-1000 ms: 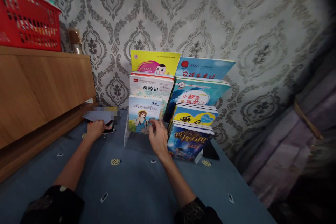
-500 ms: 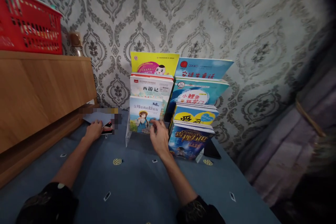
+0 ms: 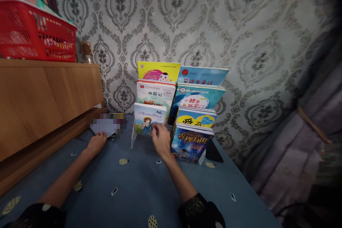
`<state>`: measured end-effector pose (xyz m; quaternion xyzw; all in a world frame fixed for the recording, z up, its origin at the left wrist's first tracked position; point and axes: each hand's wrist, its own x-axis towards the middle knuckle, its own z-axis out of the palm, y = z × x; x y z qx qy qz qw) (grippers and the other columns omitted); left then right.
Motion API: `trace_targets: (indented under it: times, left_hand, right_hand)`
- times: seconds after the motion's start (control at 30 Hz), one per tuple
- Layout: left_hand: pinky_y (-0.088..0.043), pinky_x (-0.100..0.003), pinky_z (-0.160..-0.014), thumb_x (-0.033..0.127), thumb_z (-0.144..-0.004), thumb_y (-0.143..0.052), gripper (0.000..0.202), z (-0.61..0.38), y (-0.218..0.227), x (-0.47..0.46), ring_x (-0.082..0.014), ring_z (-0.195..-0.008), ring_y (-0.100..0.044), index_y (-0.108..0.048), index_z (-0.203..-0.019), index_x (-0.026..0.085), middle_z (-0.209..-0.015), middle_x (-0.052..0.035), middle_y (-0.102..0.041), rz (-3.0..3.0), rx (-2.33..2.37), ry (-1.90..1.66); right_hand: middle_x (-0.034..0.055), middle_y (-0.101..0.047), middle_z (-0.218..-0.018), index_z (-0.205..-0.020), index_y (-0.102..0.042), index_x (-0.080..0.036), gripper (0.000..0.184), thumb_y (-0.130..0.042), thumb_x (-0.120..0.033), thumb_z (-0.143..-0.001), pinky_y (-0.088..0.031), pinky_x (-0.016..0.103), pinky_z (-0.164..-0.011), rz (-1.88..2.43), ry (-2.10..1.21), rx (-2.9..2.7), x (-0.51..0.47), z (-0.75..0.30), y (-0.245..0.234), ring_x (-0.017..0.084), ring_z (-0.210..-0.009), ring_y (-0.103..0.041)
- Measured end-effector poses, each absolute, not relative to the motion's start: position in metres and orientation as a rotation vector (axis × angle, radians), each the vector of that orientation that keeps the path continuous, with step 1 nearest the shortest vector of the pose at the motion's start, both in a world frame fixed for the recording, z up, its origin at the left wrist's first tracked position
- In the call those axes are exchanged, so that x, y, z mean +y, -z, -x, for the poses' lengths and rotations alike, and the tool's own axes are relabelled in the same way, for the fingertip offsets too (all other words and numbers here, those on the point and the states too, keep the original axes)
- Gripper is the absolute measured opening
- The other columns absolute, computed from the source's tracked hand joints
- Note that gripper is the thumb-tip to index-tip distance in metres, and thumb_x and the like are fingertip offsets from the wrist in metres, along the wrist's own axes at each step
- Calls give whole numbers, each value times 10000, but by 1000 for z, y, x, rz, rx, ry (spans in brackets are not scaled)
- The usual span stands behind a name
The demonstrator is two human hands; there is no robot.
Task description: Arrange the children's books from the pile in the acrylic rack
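My left hand [image 3: 96,143] is closed on the near edge of a thin book with a plain pale cover [image 3: 103,128], low beside the wooden cabinet; part of that book is blurred out. In the middle, my right hand [image 3: 161,139] rests its fingers, apart and slightly bent, against the lower right front of a picture book with a girl on its cover [image 3: 144,123]. That book leans upright in the front of a clear stepped stand [image 3: 133,137]. Behind it rise a white book [image 3: 149,92] and a yellow book [image 3: 160,69].
A second column of books stands on the right, with a dark blue book [image 3: 189,146] in front. Beside it lies a flat black object [image 3: 215,153]. A red basket [image 3: 58,42] sits on the wooden cabinet [image 3: 50,103]. Curtains [image 3: 283,164] hang at the right.
The view has shifted a little. The pale-covered book has tilted or moved slightly, with my left hand now at its near edge. My right hand stays at the girl-cover book.
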<state>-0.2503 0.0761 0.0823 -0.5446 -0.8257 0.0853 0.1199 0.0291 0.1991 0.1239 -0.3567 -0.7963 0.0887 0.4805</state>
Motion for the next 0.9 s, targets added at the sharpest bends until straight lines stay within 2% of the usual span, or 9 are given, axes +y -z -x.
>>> trace_targets:
  times: [0.17,0.3,0.43,0.53,0.63,0.77,0.9]
  left_hand:
    - [-545,-381,-794,-7,-890,-291,443,230,-74,32,-307,-1070,-631,-618,-1181,61,-1166,-228,-630,1648,-2423,-277]
    - [-534,-378,-842,-3,-888,-329,431,210,-70,-6,-275,-1055,-642,-623,-1190,87,-1174,-215,-636,1711,-2435,-271]
    - [-535,-391,-885,-22,-874,-334,498,181,-63,-39,-300,-1189,-591,-591,-1279,113,-1245,-201,-625,1810,-2413,-285]
    - [-520,-438,-950,-70,-834,-330,585,151,-52,-60,-337,-1302,-509,-553,-1348,99,-1331,-228,-578,1853,-2398,-285]
    - [-536,-468,-941,-80,-810,-337,634,117,-40,-81,-359,-1344,-461,-528,-1385,105,-1380,-256,-536,1961,-2377,-267]
    - [-561,-400,-927,-62,-805,-351,714,77,-41,-104,-312,-1425,-339,-433,-1468,193,-1502,-190,-429,2220,-2265,-350]
    - [-506,-392,-1009,-65,-793,-360,767,63,-66,-116,-275,-1462,-255,-324,-1518,181,-1574,-165,-295,2566,-2032,-358]
  right_hand:
    - [78,-689,-962,-1001,-686,-190,260,-462,-151,-874,-434,365,-869,871,-178,-1960,189,-27,-124,237,-943,-609]
    - [73,-689,-972,-992,-686,-198,253,-469,-143,-873,-435,367,-877,824,-198,-2002,176,-27,-119,234,-967,-609]
    - [59,-686,-944,-976,-684,-211,250,-481,-116,-864,-452,356,-874,701,-264,-2148,152,-28,-106,224,-962,-620]
    - [50,-689,-947,-963,-683,-220,234,-503,-107,-865,-462,349,-864,624,-313,-2318,130,-33,-93,214,-939,-626]
    - [56,-682,-991,-971,-677,-208,207,-527,-109,-869,-468,347,-884,567,-370,-2464,109,-44,-79,209,-963,-624]
    - [72,-666,-1071,-1048,-667,-200,222,-529,-129,-889,-478,349,-920,510,-477,-2564,91,-66,-67,211,-1037,-618]
    - [99,-648,-1156,-1093,-663,-192,252,-523,-135,-891,-467,392,-967,518,-532,-2580,82,-91,-56,235,-1124,-593]
